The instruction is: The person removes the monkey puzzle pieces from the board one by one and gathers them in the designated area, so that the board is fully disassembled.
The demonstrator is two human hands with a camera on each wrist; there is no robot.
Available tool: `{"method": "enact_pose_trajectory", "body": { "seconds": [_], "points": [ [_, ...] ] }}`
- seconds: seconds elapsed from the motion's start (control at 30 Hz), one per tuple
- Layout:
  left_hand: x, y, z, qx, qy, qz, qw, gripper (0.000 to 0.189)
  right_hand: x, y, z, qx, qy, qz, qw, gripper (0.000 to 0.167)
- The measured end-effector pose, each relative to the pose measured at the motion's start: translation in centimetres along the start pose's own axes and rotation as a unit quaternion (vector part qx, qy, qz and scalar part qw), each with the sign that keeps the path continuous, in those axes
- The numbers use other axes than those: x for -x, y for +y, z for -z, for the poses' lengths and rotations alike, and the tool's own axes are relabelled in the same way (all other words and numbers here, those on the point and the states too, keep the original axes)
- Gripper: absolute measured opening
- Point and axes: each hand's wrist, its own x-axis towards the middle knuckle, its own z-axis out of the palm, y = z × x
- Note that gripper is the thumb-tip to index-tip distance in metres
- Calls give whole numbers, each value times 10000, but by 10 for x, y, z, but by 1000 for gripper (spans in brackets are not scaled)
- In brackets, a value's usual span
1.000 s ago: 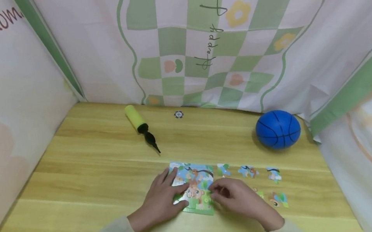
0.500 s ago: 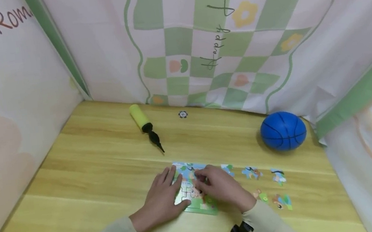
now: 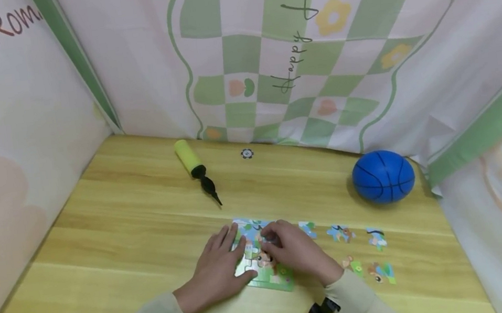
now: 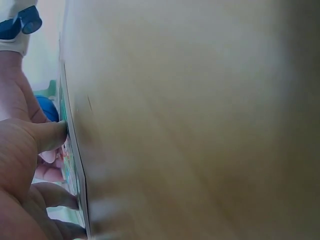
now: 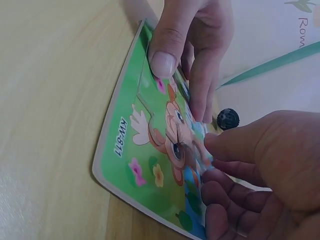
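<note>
A jigsaw puzzle board (image 3: 272, 283) with a cartoon monkey picture lies flat in front of the person; its green lower border (image 5: 112, 160) shows "KW-811" in the right wrist view. The left hand (image 3: 218, 269) rests on the board's left side with fingers extended, its thumb (image 5: 163, 64) on the lower left part. Over the board's upper right part is the right hand (image 3: 298, 251), thumb and fingers pinching a puzzle piece (image 5: 202, 156) close over the picture. Most of that piece is hidden by the fingers.
Several loose puzzle pieces (image 3: 340, 233) lie right of the board in two rows. A blue ball (image 3: 383, 176) sits at the back right. A yellow hand pump (image 3: 188, 155) and a small black-and-white disc (image 3: 247, 154) lie towards the back, before a checked curtain (image 3: 242, 54).
The right hand has moved from the board's right edge leftward and up over the picture, then stayed nearly still there. The left hand has kept its place on the board.
</note>
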Motion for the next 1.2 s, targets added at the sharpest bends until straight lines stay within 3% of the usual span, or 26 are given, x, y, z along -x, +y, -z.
{"method": "enact_pose_trajectory", "body": {
  "seconds": [0.2, 0.4, 0.53, 0.8, 1.2],
  "points": [
    [0, 1, 1, 29, -82, 43, 10000, 81, 2, 0, 2, -697, -143, -33, 9975, 19],
    [0, 2, 1, 38, -85, -19, 10000, 81, 14, 1, 19, -1066, 209, -187, 9939, 20],
    [1, 3, 1, 77, -95, -56, 9999, 81, 34, 16, 38, -993, 369, -450, 9934, 20],
    [2, 0, 1, 14, -47, -50, 10000, 82, 79, 53, 50, -1063, 50, -870, 9905, 21],
    [1, 0, -2, 35, -39, -19, 10000, 82, 82, 52, 46, -385, 424, -1071, 9926, 15]
  ]
}}
